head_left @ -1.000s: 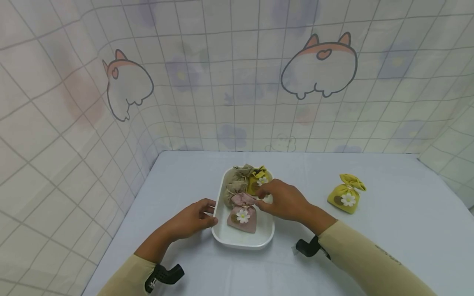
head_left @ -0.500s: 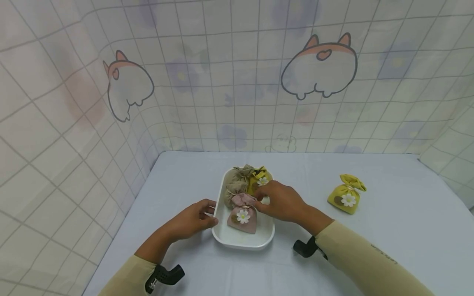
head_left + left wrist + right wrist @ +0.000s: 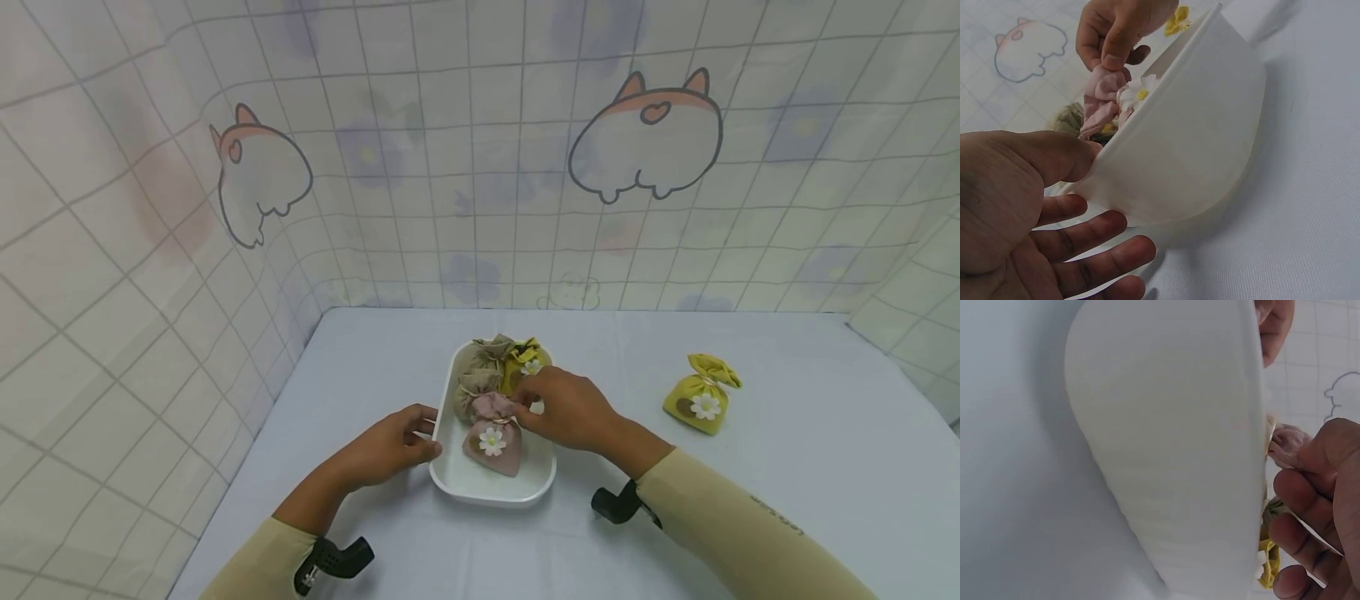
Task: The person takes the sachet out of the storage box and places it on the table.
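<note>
the right hand [image 3: 572,408] pinches the gathered neck of the pink sachet [image 3: 492,437], thumb and forefinger closed on the ruffle, as the left wrist view shows plainly. the left hand [image 3: 390,442] steadies the white tray [image 3: 487,490] at its 9 o'clock rim, thumb on the lip and fingers curled loosely under the wall.

to do this step well, i judge the pinch should stay on the tied neck, not the ruffle tips, so the bag hangs straight and does not slip. any lift or shift ought to be slow, since the pink sachet touches the beige sachet [image 3: 476,385] at its 12 o'clock side and could drag it. the left hand should keep the tray pressed flat, as a pull on the bag could tip the light tray.

the pink sachet lies in the tray's near half, toward 6 o'clock, neck pointing to 12 o'clock. it is soft dusty-pink cloth, plump, tied with pale cord, with 1 white daisy with a yellow centre on its belly. behind it sit 2 beige sachets and 1 yellow sachet [image 3: 525,364]. another yellow sachet [image 3: 702,394] stands on the table [image 3: 787,467] well apart, at 3 o'clock from the tray.
</note>
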A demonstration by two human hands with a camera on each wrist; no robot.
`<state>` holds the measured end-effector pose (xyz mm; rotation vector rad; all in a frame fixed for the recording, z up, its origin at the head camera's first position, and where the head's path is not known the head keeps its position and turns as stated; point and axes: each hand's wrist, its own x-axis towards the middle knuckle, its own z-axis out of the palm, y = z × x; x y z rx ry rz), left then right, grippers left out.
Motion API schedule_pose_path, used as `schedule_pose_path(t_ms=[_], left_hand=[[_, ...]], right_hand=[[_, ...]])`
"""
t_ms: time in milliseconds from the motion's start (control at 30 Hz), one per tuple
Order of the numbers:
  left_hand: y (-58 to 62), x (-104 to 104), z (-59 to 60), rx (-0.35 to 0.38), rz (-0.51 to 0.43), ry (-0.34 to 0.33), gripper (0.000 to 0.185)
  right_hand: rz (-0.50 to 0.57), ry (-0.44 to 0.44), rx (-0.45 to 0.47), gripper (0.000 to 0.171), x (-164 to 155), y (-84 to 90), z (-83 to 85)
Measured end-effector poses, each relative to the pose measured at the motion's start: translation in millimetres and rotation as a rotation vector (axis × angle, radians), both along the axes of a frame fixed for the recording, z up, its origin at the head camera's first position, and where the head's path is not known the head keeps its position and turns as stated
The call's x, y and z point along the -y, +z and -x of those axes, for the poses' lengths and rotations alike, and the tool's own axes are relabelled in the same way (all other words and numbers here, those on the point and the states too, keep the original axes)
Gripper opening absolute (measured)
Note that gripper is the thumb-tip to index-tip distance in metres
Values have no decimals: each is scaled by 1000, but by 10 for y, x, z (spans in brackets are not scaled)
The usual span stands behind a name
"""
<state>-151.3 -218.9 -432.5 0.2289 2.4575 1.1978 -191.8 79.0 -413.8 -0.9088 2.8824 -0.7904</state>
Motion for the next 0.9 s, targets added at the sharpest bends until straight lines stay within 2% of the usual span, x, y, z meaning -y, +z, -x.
schedule_pose_path(t_ms=[400,900], left_hand=[[1,8,-7,-3,-7,-14,51],[36,3,3,-1,-11,-18,50]], right_hand=[[41,2,-36,5,-85,142,-44],[76,-38,-102,6,-240,254,2]])
